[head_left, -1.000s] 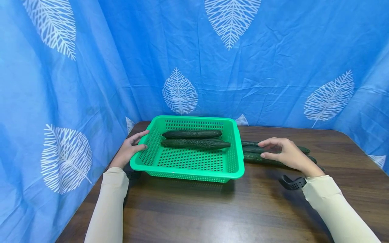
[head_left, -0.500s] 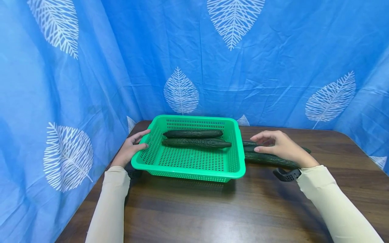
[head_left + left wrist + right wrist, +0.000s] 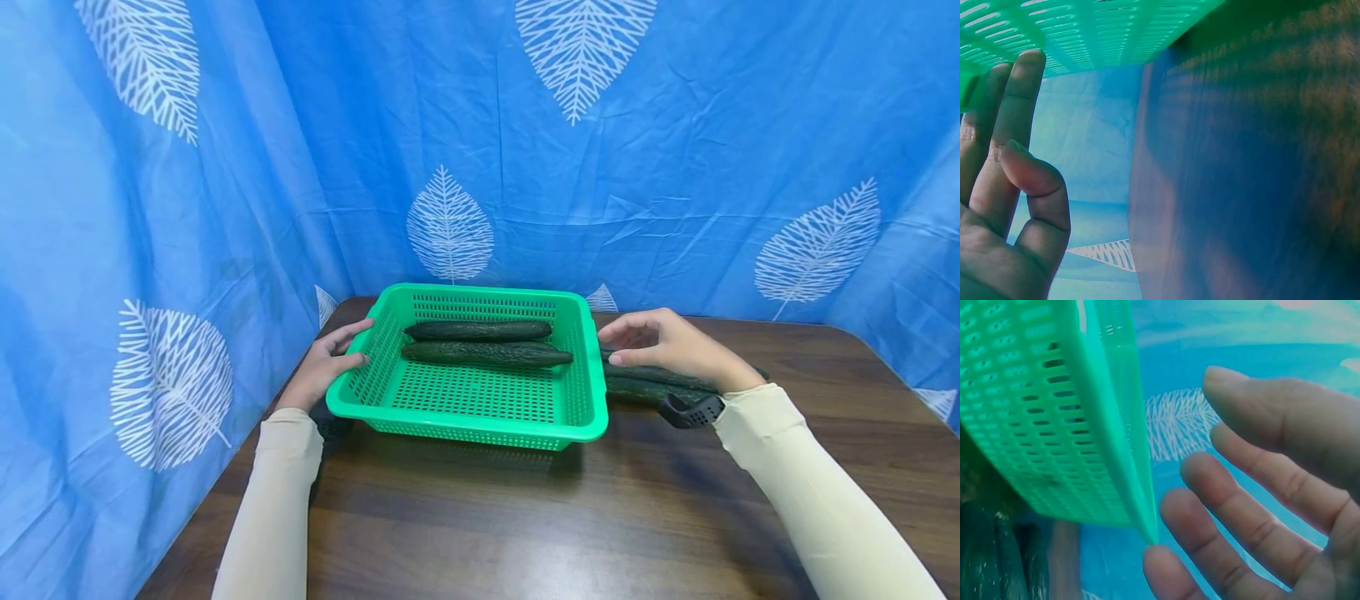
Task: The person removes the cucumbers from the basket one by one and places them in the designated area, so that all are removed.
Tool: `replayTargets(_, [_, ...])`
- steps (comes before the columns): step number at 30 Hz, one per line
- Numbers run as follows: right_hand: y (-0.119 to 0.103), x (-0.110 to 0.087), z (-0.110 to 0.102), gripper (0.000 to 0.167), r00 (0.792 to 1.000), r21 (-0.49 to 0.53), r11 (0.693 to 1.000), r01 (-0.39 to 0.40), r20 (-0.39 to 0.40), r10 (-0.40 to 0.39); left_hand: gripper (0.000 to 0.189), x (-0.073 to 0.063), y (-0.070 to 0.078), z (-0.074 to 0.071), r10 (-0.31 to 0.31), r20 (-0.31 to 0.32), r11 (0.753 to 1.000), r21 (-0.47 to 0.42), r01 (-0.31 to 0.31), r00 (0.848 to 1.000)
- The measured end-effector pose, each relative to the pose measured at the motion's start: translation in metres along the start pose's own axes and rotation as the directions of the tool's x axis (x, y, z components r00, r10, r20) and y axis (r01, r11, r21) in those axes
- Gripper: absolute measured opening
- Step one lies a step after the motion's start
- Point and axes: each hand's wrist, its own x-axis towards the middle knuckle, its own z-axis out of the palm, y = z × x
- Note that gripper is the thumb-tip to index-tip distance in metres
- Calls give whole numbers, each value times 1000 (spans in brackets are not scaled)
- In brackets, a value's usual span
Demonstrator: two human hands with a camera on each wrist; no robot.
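A green plastic basket (image 3: 465, 427) stands on the table with two dark green cucumbers (image 3: 487, 354) lying side by side inside. At its left rim is my left hand (image 3: 318, 367); in the left wrist view two fairly straight fingers (image 3: 1019, 94) reach the basket's outer wall, while another bends inward. Close to the right rim my right hand (image 3: 667, 346) hovers with fingers and thumb spread, holding nothing. The right wrist view shows its fingertips (image 3: 1188, 509) beside the rim, and contact is hard to tell. Beneath that hand lie several more cucumbers (image 3: 652, 392), partly hidden.
The dark wooden table (image 3: 465, 525) spreads in front of the basket. A blue curtain (image 3: 637, 208) with white leaf prints hangs behind the table and along its left side. A black strap (image 3: 690, 411) sits at my right wrist.
My right hand has moved left and slightly away from me, from above the loose cucumbers to beside the basket's right rim. My left hand stays at the left rim, and the basket is still.
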Motion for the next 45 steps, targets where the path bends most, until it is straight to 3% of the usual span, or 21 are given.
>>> replayTargets(11, [-6,28,1,44,993,114,990,-80,95,70,71,-1,-1,0,-4,4,1000,1,4,1000])
replayTargets(18, [-8,50,3,48,980,249,959,-133,177,90,71,0,1,0,-8,4,1000,15,8,1000])
replayTargets(31, [-16,89,11,53,967,154,974,-166,220,130,71,-1,0,-1,-7,-5,1000,31,7,1000])
replayTargets(45, [-18,121,35,46,982,155,976,-156,128,136,70,1,-1,-1,-4,1,1000,8,4,1000])
